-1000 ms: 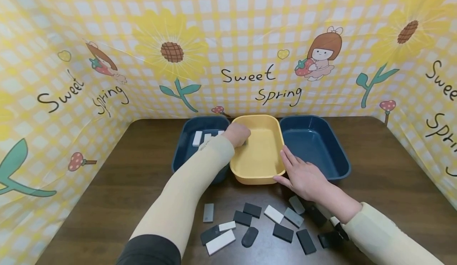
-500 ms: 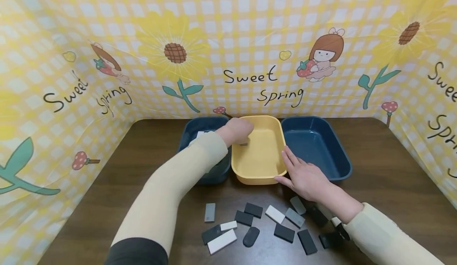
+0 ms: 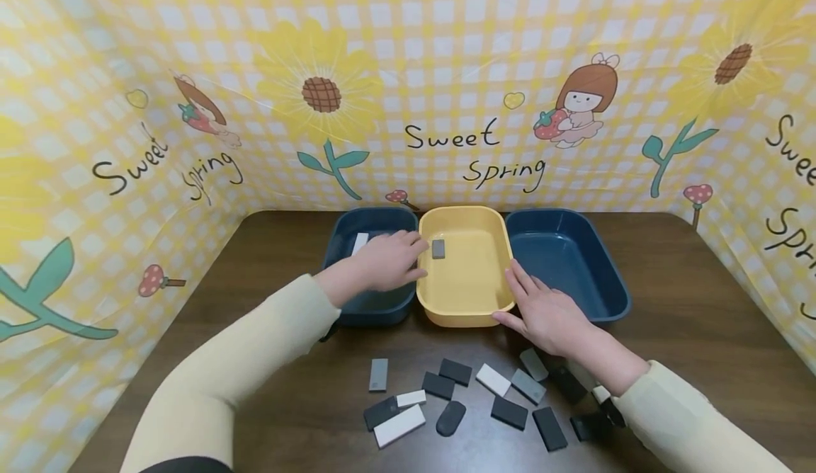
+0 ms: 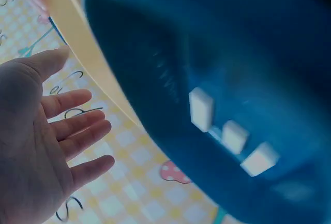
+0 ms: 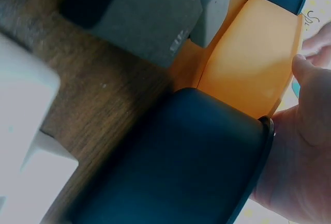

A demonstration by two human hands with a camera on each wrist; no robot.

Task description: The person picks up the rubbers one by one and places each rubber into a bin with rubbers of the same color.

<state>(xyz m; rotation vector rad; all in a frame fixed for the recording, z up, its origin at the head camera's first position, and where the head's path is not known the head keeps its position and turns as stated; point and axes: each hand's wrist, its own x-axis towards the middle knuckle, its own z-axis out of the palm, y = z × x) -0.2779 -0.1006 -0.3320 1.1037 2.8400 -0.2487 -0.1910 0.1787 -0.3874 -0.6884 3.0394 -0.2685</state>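
My left hand (image 3: 385, 260) is over the left dark blue bin (image 3: 334, 243), its fingers loosely straight and holding nothing, fingertips by the yellow bin's left rim. Inside the yellow bin (image 3: 468, 275) a small grey rectangular block (image 3: 438, 248) lies near the left wall. My right hand (image 3: 548, 317) rests with straight, spread fingers on the yellow bin's front right corner. In the left wrist view, white blocks (image 4: 201, 109) lie in the blue bin, and the left palm (image 4: 31, 141) shows bare.
A second dark blue bin (image 3: 561, 260) stands right of the yellow one. In front lie several flat black, grey and white pieces, among them a long white block (image 3: 399, 426), a grey block (image 3: 379, 375) and a rounded black piece (image 3: 450, 418). A patterned cloth (image 3: 446, 90) surrounds the table.
My left hand has let go of the grey block in the yellow bin, spread its fingers and drawn back left over the blue bin. The right hand stays on the yellow bin.
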